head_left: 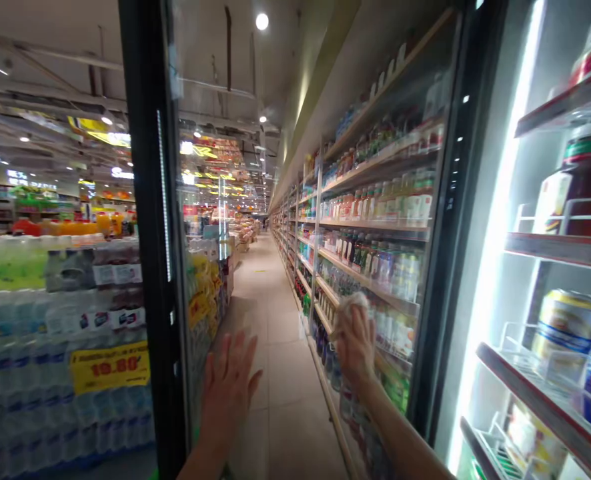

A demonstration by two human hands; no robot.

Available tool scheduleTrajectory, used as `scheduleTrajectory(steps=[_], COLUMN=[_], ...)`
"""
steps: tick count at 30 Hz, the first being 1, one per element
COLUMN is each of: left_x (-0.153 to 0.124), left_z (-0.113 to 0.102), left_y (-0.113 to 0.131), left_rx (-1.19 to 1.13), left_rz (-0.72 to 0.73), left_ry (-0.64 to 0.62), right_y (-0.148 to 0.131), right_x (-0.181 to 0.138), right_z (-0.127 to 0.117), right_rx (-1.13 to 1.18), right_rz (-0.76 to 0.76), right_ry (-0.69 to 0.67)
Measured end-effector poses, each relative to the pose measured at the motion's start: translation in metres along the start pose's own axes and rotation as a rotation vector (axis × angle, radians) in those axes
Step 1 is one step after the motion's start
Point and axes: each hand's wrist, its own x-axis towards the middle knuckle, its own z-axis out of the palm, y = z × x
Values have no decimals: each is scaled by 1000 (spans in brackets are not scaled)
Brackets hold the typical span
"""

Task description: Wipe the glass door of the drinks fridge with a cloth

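A tall glass door (265, 300) in a black frame (148, 267) stands in front of me. My right hand (356, 343) presses a white cloth (354, 303) against the pane, fingers bent over it. Lower left of it, my left hand (229, 377) is raised flat toward the glass with its fingers spread and nothing in it. Whether the left palm touches the pane I cannot tell. Both hands are slightly blurred.
Right of the door, a lit cooler holds cans (565, 327) and bottles on wire-fronted shelves (540, 407). Stacked water bottles (25, 373) with a yellow price sign (109, 368) stand at left. Stocked shelves (375, 227) and an aisle floor (263, 280) show in the glass.
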Motion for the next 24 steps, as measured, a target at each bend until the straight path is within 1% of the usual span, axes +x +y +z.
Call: scheduleTrajectory(steps=[1, 2, 3, 4, 6, 7, 8, 9, 10, 12, 13, 14, 15, 17, 18, 19, 20, 22, 24], left_x=[1, 1, 1, 1, 1, 1, 1, 1, 1, 0, 0, 0, 0, 0, 0, 0, 0, 0, 0], left_z=[0, 0, 0, 0, 0, -1, -1, -2, -2, -2, -2, -2, -2, -2, -2, -2, -2, -2, -1], left_y=[0, -1, -2, -3, -5, -7, -8, -9, -9, -9, -9, -8, -8, -7, -6, -6, -6, -5, -4], left_rx=[3, 7, 10, 14, 18, 19, 18, 16, 14, 13, 15, 17, 19, 20, 20, 19, 19, 15, 5], left_rz=[2, 5, 8, 8, 11, 18, 27, 34, 40, 40, 33, 27, 23, 25, 24, 22, 16, 7, -3], left_ry=[-10, -15, -19, -21, -20, -16, -11, -11, -9, -1, 3, 3, 5, 6, 1, -4, -5, -9, -7], right_y=[0, -3, -11, -20, -38, -42, -40, -35, -27, -15, -14, -18, -24, -38, -39, -36, -27, -3, 13], right_x=[3, 5, 7, 7, 6, 5, 6, 8, 11, 18, 20, 20, 19, 14, 12, 13, 17, 28, 37], right_z=[2, 4, 7, 10, 13, 13, 12, 10, 8, 6, 7, 8, 10, 11, 10, 8, 5, 0, -3], right_rx=[-18, -25, -16, 8, 73, 89, 85, 62, 25, -48, -62, -52, -24, 63, 88, 91, 74, 8, -54], right_rz=[127, 212, 226, 157, -115, -224, -276, -267, -191, 53, 147, 167, 110, -155, -260, -306, -286, -101, 148], right_ry=[79, 121, 114, 67, -87, -137, -145, -119, -58, 95, 141, 132, 74, -91, -139, -146, -118, 14, 177])
